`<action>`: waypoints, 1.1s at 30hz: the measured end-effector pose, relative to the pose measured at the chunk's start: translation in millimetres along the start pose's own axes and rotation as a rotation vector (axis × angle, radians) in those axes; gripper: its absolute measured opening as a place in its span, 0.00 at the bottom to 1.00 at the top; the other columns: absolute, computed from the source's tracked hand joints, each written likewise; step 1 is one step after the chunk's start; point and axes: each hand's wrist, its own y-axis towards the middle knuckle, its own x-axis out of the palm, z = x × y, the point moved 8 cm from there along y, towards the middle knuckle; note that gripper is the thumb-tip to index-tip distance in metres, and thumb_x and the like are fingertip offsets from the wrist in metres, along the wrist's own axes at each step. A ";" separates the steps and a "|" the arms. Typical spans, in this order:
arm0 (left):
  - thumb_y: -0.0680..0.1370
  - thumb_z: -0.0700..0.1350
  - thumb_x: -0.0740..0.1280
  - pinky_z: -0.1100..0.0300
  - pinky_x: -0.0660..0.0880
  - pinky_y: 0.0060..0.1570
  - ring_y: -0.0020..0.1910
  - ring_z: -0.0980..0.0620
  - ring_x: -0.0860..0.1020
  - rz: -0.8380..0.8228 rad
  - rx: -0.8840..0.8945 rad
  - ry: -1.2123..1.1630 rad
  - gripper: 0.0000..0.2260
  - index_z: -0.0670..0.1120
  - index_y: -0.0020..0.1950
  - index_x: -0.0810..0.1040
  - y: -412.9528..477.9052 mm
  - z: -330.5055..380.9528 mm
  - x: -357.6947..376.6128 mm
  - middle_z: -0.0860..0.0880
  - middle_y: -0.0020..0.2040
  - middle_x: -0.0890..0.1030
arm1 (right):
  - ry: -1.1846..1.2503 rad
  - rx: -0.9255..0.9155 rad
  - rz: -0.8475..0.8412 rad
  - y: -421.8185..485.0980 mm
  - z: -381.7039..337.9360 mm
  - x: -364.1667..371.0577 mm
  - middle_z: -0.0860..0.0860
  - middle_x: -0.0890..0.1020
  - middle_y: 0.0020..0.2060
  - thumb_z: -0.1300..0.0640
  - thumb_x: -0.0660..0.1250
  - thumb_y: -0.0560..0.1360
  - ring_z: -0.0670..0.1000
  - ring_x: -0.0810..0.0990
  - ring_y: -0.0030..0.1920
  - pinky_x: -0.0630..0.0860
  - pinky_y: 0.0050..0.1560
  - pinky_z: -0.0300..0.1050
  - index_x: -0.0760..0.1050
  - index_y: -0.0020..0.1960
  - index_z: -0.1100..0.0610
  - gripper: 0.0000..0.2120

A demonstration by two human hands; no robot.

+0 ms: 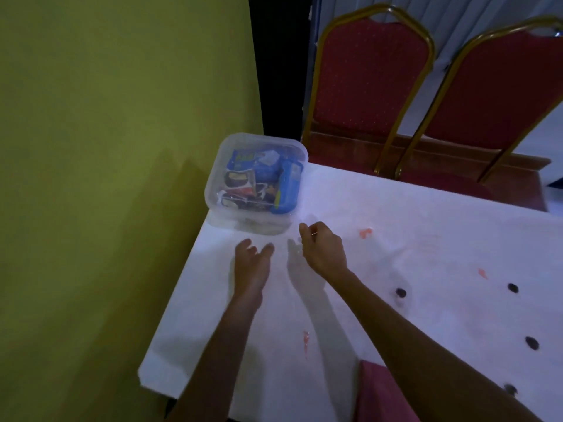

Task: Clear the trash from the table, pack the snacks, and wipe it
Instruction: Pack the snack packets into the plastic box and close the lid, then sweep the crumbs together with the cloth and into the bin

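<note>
At the table's far-left corner, left hand [254,254]: fingers loose and spread wide, holding nothing, just above the table [426,226].
Right hand [323,249]: fingers curled under, thumb up; whether it pinched anything could not be told.
Box [219,214]: clear plastic, square with rounded corners, on the corner just beyond both hands.
Snacks [268,172]: glossy blue packets and a dark-and-red one, inside the box.
Table: smooth white cover, marked with pink smears [365,232] and small dark round bits [400,293] to the right.
Pink fabric [377,394]: at the near edge, beside the right forearm.
Chairs [368,80]: two, red dotted padding, arched gold metal frames, behind the table.
Wall [106,117]: flat yellow-green, left.
</note>
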 end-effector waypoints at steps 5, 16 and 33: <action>0.79 0.43 0.67 0.51 0.74 0.65 0.66 0.49 0.75 -0.118 0.090 0.157 0.22 0.49 0.73 0.70 -66.0 -38.3 27.9 0.49 0.70 0.74 | 0.062 -0.097 -0.159 -42.0 33.8 8.4 0.51 0.84 0.45 0.52 0.61 0.82 0.48 0.84 0.38 0.83 0.46 0.45 0.76 0.51 0.53 0.07; 0.79 0.41 0.68 0.62 0.72 0.57 0.55 0.57 0.78 -0.270 0.213 0.321 0.15 0.48 0.66 0.75 -160.6 -113.8 58.7 0.53 0.59 0.79 | 0.201 -0.013 -0.071 -145.3 137.4 -36.6 0.49 0.85 0.42 0.57 0.62 0.82 0.45 0.84 0.37 0.77 0.35 0.30 0.79 0.51 0.57 0.07; 0.76 0.43 0.68 0.61 0.72 0.52 0.53 0.53 0.78 -0.152 0.222 0.497 0.13 0.48 0.61 0.77 -245.8 -192.7 85.9 0.53 0.54 0.79 | -0.026 0.060 -0.097 -238.2 264.9 -85.2 0.54 0.80 0.47 0.53 0.61 0.73 0.52 0.80 0.43 0.77 0.42 0.45 0.75 0.52 0.55 0.11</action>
